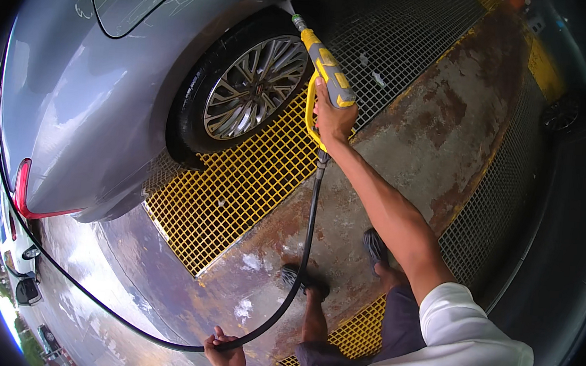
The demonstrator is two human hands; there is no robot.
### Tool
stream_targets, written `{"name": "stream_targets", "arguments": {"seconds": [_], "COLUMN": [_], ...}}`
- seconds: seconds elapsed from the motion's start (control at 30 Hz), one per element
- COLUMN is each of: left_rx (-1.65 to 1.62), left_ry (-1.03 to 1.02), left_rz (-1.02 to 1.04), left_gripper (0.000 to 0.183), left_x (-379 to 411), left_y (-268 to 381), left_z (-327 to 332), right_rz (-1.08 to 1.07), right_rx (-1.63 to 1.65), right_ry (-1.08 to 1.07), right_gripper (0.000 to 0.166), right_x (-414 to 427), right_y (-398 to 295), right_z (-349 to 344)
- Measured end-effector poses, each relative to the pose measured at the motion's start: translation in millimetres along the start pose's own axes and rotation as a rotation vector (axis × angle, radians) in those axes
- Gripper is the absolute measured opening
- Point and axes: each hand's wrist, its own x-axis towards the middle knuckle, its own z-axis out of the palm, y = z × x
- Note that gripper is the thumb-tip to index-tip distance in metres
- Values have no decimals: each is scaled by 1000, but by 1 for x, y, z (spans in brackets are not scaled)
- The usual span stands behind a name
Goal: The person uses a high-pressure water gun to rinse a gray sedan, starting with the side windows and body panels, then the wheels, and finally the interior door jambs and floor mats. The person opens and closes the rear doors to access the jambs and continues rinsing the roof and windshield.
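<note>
My right hand (334,114) is closed around the handle of a yellow and grey pressure washer spray gun (329,71). Its green-tipped nozzle points at the wheel arch of a grey car (107,93), and a pale spray leaves it above the tyre (186,116). The multi-spoke alloy wheel (257,88) lies just left of the gun. A black hose (310,226) runs down from the gun's handle, curves to my left hand (225,352), which holds it at the bottom of the view, and continues up along the left rim past the car's red tail light (23,191).
Yellow floor grating (239,194) lies below the wheel, with grey grating (393,50) beyond it. Stained concrete (422,142) runs under my feet. A dark car (569,196) stands at right; a white car (17,253) is at far left.
</note>
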Motion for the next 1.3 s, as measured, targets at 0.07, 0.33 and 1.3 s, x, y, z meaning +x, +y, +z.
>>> {"name": "stream_targets", "arguments": {"seconds": [0.07, 0.33, 1.3], "left_rx": [-8, 25, 28], "left_ry": [33, 101, -187], "left_rz": [7, 99, -741], "left_gripper": [19, 8, 28], "left_x": [-16, -48, -295], "left_y": [-14, -58, -224], "left_z": [14, 14, 2], "right_rz": [48, 46, -671], "right_rx": [-213, -483, -1032], "right_ry": [72, 69, -746], "right_gripper": [49, 51, 60], "right_x": [25, 64, -13], "right_y": [-4, 3, -384], "right_z": [-18, -64, -237]}}
